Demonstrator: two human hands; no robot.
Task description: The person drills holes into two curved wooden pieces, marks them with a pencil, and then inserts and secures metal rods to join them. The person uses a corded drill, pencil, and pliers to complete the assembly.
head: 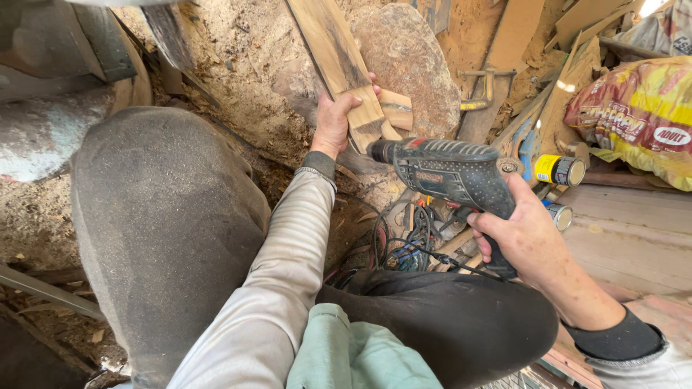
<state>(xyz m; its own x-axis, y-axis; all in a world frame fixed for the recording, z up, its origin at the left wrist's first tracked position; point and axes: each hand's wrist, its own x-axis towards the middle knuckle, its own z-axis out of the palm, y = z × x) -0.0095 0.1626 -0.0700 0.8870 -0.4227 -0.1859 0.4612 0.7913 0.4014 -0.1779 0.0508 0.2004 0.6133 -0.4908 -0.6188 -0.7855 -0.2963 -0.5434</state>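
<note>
My left hand [334, 121] grips the near end of a long wooden plank [333, 50] that slants up toward the top of the view, resting against a flat round stone [411, 57]. A short wooden block [396, 109] lies beside my fingers. My right hand [526, 238] holds a dark electric drill [450, 173] by its handle. The chuck points left at the plank's near end, just below my left hand. The drill's cable [404, 248] loops down between my knees.
My dusty knee [162, 216] fills the left side. Sawdust covers the ground. Two small cans [561, 170] stand right of the drill, with a red and yellow sack [638, 115] behind them. A metal clamp [484, 90] and wood offcuts lie at the top right. Planks lie at right.
</note>
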